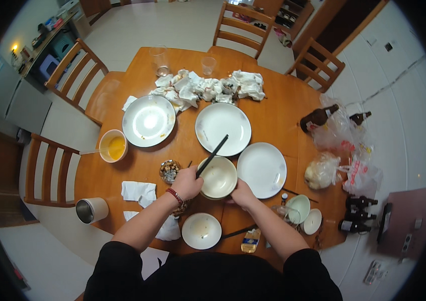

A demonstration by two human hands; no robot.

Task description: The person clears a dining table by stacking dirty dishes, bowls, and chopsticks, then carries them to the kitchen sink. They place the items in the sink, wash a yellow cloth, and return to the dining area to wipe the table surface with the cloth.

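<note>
My left hand, with a red bead bracelet at its wrist, grips black chopsticks at the left rim of a cream bowl. My right hand holds that bowl by its lower right side. A second rim shows beneath it, perhaps another bowl stacked under. Beyond lie two white plates, one at the centre and one to the right. Closer to me sits a bowl with food specks, beside dark chopsticks. Left of my left hand is a glass ashtray.
Crumpled tissues line the wooden table's far side, near a stained plate. At left stand a tub of yellow liquid and an open container. Bowls, brown bottles and plastic bags are at right.
</note>
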